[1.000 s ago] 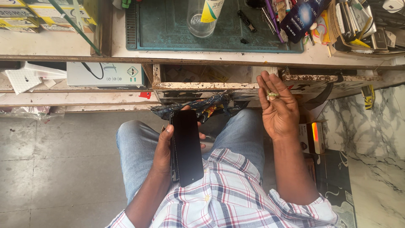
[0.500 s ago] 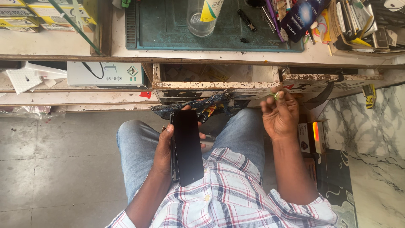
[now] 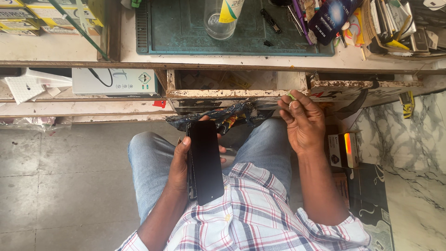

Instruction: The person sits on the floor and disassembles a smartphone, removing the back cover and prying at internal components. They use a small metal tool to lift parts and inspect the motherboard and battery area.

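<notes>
Head view: left hand [image 3: 179, 162] clamped on a dark phone [image 3: 205, 161], screen up, over the lap. Right hand [image 3: 304, 123] pinches a small pale-green bit [image 3: 291, 96] at its fingertips, just below the open drawer [image 3: 232, 86] of the bench [image 3: 232, 61]. Advice: keep the phone level and braced against the thigh; hold the pinch firm so the bit doesn't drop.

A small pale green item [image 3: 291, 96] pinched in the right hand [image 3: 303, 122] is too tiny to identify. The left hand [image 3: 180, 160] sits mostly behind a dark phone [image 3: 206, 161], fingers hidden. A clear glass [image 3: 219, 21] and boxes [image 3: 28, 14] are cut off at the top edge.
</notes>
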